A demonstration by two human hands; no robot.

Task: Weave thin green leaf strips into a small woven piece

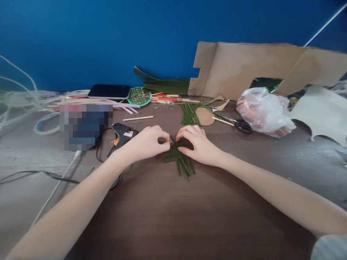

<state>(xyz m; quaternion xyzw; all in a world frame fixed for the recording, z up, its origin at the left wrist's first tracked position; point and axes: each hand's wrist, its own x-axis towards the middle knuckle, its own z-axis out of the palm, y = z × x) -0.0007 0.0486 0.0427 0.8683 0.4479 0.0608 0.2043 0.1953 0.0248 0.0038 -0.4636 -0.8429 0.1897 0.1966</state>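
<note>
A small weave of green leaf strips (184, 165) lies on the table in front of me, its loose ends fanned out toward me. My left hand (146, 143) is at its left edge, thumb and index finger pinched together on a strip end. From the right, my right hand (202, 146) bends its fingers over the weave, the thumb and index finger closing on the strips. Both hands hide much of the weave's far side. Just beyond lie a bundle of cut green strips (188, 114) and a round cardboard disc (206, 116).
Left of the weave sits a black glue gun (124, 134) with its cord. Black scissors (242, 126) and a plastic bag (267, 112) lie to the right. Along the blue wall are a phone (109, 91), a green-rimmed round piece (139, 96), long leaves (166, 86) and folded cardboard (244, 68).
</note>
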